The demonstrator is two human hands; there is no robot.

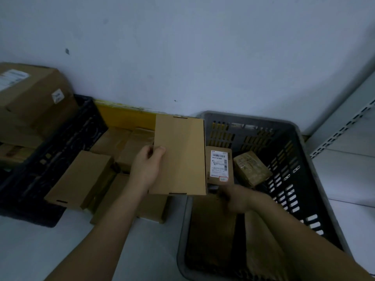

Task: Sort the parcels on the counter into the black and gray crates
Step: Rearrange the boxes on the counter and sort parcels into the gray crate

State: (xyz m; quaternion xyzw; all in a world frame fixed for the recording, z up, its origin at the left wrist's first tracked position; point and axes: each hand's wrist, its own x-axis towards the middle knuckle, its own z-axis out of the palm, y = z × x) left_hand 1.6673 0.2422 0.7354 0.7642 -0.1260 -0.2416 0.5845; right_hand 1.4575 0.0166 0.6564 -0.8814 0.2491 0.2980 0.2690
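Left hand [145,168] grips a flat box [180,156] by its left edge, thumb on the top face, fingers hidden beneath. Box held at centre frame, above the counter [40,246], its right edge just over the left rim of the gray crate [304,151]. Right hand [236,201] is low inside that crate, blurred; cannot tell whether it is curled on anything or slack.

Step in hand, as I read it: placing this box. Blank face is up, no label showing, so turning it over to check before committing seems wise. One-edge grip on a wide flat panel will let the far side droop; a second hand under the right edge would steady it. If gray is the target, lower it flat onto the dark flat parcels at lower right rather than dropping it on the smaller ones.

Materials: plain brown corrugated card, matte, crisp corners, tab slots at both short ends. Gray crate is moulded plastic, slotted walls, rounded rim; holds a labelled box [219,165] and a tape-wrapped box [251,168], glossy. Black crate [60,138] at left, lattice-sided, carries a big carton [30,102]. More flat boxes [79,177] lie piled on the counter between crates.
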